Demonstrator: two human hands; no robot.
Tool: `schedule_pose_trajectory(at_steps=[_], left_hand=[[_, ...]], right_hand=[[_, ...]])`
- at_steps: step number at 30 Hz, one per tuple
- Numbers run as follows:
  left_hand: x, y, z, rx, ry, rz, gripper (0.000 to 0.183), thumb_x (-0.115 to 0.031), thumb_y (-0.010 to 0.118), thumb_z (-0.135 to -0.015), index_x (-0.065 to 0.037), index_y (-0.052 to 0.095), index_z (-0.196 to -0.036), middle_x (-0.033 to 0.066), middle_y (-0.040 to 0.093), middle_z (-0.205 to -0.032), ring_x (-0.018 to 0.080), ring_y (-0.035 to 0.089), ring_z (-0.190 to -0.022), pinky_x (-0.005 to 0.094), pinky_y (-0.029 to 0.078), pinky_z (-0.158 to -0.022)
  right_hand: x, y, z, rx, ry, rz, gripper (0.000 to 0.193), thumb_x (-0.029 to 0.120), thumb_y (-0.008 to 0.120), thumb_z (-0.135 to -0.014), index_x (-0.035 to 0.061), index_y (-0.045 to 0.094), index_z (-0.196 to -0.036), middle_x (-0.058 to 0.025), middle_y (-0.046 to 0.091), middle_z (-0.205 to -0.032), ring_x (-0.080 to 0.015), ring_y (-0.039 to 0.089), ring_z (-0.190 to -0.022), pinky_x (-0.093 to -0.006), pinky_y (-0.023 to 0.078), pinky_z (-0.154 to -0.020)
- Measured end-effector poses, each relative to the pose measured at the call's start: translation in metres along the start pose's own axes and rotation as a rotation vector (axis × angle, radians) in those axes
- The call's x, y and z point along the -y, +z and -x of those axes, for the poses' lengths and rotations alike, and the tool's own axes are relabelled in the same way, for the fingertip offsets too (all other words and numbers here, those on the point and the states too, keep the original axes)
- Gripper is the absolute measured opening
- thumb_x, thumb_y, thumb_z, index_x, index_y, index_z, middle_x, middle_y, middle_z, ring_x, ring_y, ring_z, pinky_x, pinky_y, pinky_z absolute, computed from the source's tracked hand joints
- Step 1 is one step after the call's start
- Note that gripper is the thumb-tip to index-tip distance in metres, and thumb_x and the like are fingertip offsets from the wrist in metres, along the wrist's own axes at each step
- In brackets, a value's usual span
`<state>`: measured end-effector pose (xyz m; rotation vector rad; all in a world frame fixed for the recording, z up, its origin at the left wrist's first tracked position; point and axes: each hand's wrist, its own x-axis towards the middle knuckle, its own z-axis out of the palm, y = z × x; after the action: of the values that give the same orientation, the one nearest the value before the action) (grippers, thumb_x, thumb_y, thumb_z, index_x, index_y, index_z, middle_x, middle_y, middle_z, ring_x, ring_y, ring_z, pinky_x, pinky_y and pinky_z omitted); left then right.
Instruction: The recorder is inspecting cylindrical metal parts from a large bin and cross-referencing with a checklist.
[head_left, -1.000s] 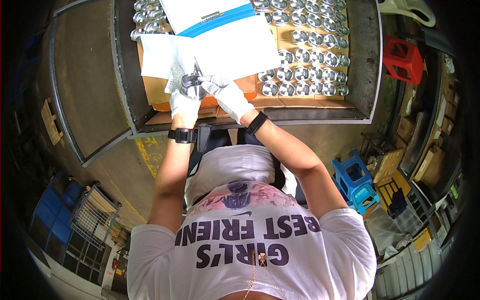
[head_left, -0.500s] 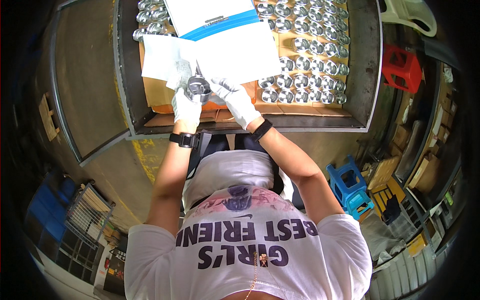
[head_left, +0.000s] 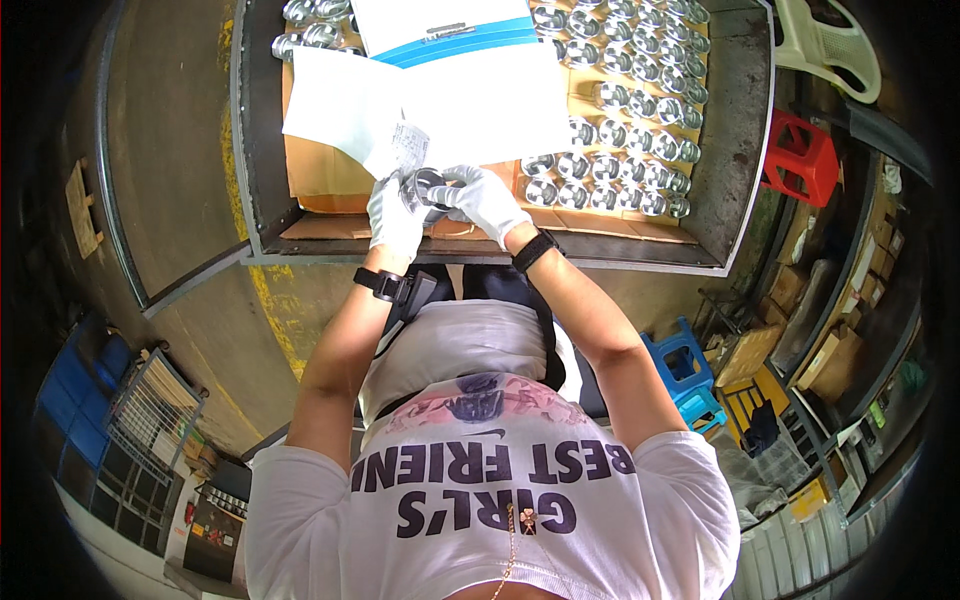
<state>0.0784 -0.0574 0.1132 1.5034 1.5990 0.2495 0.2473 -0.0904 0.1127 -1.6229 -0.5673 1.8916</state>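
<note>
The piston (head_left: 424, 187) is gleaming as smooth metal; the gloves (head_left: 397, 218) are showing matt cloth, the paper (head_left: 485, 115) is looking smooth, the cardboard (head_left: 325, 175) dull, the worktop (head_left: 728, 145) scuffed metal.

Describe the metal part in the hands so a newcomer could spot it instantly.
Look to the big dark-walled tray at the top. Near its closest side, between the white-gloved left hand and right hand, is a round silvery metal part. Unlike the similar parts in rows on cardboard, this one is held.
</note>
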Motion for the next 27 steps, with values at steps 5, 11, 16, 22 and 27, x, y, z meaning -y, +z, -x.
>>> schedule_pose_trajectory(at_steps=[5,11,16,22,27], left_hand=[[0.009,0.000,0.001,-0.001,-0.166,0.312,0.038,-0.010,0.066,-0.093,0.005,0.060,-0.127,0.0150,0.070,-0.120,0.0217,0.067,-0.108,0.0327,0.055,-0.094],[0.021,0.002,0.000,-0.043,-0.340,0.646,0.034,-0.010,0.058,-0.098,0.003,0.058,-0.129,0.0127,0.069,-0.119,0.0191,0.067,-0.107,0.0319,0.055,-0.092],[0.032,0.007,-0.006,-0.025,-0.438,0.825,0.031,-0.024,0.045,-0.106,-0.002,0.059,-0.123,0.0099,0.066,-0.116,0.0190,0.066,-0.102,0.0345,0.056,-0.087],[0.034,-0.003,-0.006,0.055,-0.214,0.402,0.040,-0.019,0.074,-0.088,-0.001,0.066,-0.123,0.0105,0.073,-0.112,0.0204,0.069,-0.100,0.0330,0.055,-0.089],[0.036,-0.004,-0.007,0.129,-0.045,0.155,0.029,-0.022,0.049,-0.104,-0.001,0.064,-0.117,0.0093,0.068,-0.111,0.0185,0.067,-0.098,0.0330,0.057,-0.084]], right_hand=[[-0.003,0.011,-0.004,-0.017,-0.028,0.093,0.046,0.021,0.080,-0.086,-0.0009,0.068,-0.125,-0.0145,0.076,-0.106,-0.0191,0.071,-0.094,-0.0303,0.055,-0.085],[-0.017,0.017,-0.014,-0.024,-0.065,0.150,0.045,0.022,0.080,-0.085,-0.0012,0.069,-0.123,-0.0162,0.076,-0.107,-0.0223,0.072,-0.097,-0.0319,0.054,-0.088],[-0.024,0.019,-0.021,0.001,-0.125,0.215,0.047,0.023,0.078,-0.091,-0.0011,0.066,-0.129,-0.0061,0.073,-0.099,-0.0097,0.066,-0.080,-0.0244,0.054,-0.068],[-0.017,0.016,-0.021,0.076,0.089,0.129,0.041,0.021,0.076,-0.090,-0.0008,0.069,-0.124,-0.0087,0.074,-0.098,-0.0132,0.068,-0.083,-0.0267,0.055,-0.073],[-0.021,0.021,-0.021,0.020,0.011,0.094,0.036,0.019,0.074,-0.087,0.0022,0.073,-0.120,-0.0123,0.077,-0.096,-0.0179,0.071,-0.084,-0.0305,0.055,-0.081]])
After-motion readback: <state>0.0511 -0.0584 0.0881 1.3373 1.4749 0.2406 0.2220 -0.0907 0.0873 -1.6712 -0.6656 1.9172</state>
